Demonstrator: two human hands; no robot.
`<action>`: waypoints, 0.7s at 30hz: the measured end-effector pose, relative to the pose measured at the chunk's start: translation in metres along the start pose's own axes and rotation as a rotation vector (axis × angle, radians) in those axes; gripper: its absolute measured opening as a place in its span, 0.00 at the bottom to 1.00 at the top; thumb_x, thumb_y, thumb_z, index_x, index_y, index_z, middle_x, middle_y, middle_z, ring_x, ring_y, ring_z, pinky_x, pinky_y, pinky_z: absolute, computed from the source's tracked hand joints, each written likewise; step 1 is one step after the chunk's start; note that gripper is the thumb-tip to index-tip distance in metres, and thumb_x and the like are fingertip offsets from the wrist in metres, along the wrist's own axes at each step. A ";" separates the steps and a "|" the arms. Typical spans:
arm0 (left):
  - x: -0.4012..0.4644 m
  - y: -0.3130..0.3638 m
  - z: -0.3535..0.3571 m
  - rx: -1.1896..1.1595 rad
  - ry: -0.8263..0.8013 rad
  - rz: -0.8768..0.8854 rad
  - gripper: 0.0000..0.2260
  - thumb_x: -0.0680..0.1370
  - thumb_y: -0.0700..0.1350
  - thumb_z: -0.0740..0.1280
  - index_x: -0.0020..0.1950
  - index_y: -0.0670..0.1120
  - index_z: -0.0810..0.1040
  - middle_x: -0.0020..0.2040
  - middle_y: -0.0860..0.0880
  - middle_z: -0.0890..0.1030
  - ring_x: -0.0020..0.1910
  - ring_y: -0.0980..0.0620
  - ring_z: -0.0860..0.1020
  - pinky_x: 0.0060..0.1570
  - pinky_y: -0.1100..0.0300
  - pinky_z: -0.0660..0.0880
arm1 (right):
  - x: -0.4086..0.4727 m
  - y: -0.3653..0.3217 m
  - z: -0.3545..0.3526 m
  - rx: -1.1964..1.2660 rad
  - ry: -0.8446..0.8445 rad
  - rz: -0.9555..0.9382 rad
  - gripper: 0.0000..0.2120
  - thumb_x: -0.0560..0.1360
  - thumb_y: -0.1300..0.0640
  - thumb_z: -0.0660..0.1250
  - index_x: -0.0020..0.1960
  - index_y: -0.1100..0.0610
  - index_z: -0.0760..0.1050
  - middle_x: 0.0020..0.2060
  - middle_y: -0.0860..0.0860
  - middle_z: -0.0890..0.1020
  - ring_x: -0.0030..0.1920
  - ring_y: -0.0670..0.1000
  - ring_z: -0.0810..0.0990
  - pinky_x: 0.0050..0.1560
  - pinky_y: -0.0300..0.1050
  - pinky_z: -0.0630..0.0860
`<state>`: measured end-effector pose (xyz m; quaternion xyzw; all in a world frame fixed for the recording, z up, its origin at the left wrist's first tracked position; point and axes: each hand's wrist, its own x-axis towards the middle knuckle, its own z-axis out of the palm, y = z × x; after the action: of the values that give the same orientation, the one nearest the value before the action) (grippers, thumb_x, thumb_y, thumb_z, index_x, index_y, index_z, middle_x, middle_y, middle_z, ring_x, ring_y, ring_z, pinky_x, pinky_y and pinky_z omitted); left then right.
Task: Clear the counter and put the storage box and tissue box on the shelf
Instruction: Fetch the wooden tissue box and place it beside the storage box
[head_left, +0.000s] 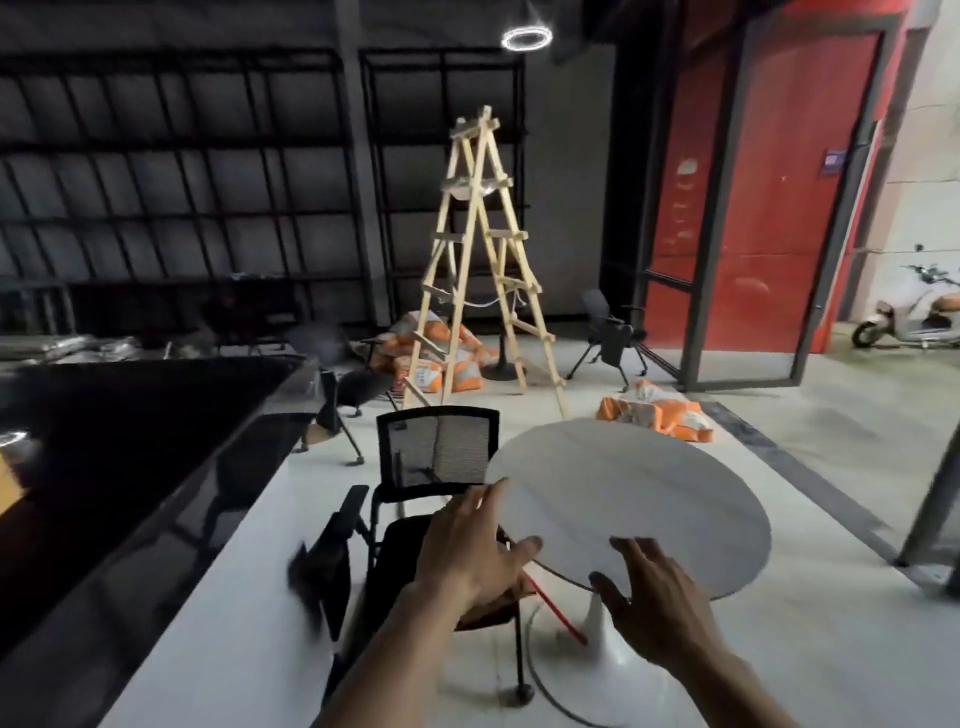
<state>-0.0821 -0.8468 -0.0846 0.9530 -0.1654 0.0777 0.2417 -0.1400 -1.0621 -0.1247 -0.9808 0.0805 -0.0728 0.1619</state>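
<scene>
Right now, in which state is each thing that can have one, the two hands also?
Left hand: open, empty, fingers spread over the table edge.
Right hand: open, empty.
Round white pedestal table: upright, top bare.
Black mesh office chair: upright, unoccupied.
Wooden A-frame ladder: unfolded, standing.
Red glass door: swung open.
Black metal shelf: empty.

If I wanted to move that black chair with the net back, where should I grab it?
Probably the top bar of the mesh chair backrest, taken from above. It stands upright with that bar as a straight, bare edge at the top, and the net below looks too soft to grip. Come from the side by the round table, since the seat faces the near side. Both hands, left hand and right hand, are open.
</scene>
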 end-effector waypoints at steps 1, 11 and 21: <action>-0.006 -0.014 -0.020 -0.002 0.036 -0.022 0.36 0.74 0.67 0.63 0.79 0.56 0.58 0.77 0.52 0.66 0.75 0.49 0.64 0.72 0.51 0.63 | 0.006 -0.026 0.003 0.013 -0.001 -0.035 0.28 0.80 0.37 0.60 0.76 0.48 0.66 0.72 0.50 0.73 0.68 0.55 0.76 0.62 0.49 0.75; -0.080 -0.171 -0.212 -0.028 0.362 -0.177 0.32 0.73 0.67 0.63 0.74 0.56 0.64 0.68 0.50 0.75 0.66 0.49 0.75 0.62 0.49 0.74 | 0.003 -0.303 0.037 0.248 0.058 -0.350 0.25 0.79 0.40 0.65 0.71 0.52 0.73 0.67 0.54 0.78 0.64 0.59 0.79 0.56 0.52 0.77; -0.153 -0.347 -0.363 -0.226 0.606 -0.453 0.30 0.75 0.61 0.67 0.74 0.51 0.68 0.71 0.46 0.73 0.68 0.46 0.73 0.67 0.50 0.70 | -0.024 -0.549 0.069 0.669 -0.101 -0.404 0.23 0.78 0.42 0.68 0.68 0.54 0.78 0.62 0.56 0.83 0.62 0.57 0.81 0.56 0.45 0.75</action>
<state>-0.1271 -0.3408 0.0458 0.8665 0.1205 0.2817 0.3940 -0.0784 -0.5238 -0.0118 -0.8724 -0.1504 -0.0769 0.4587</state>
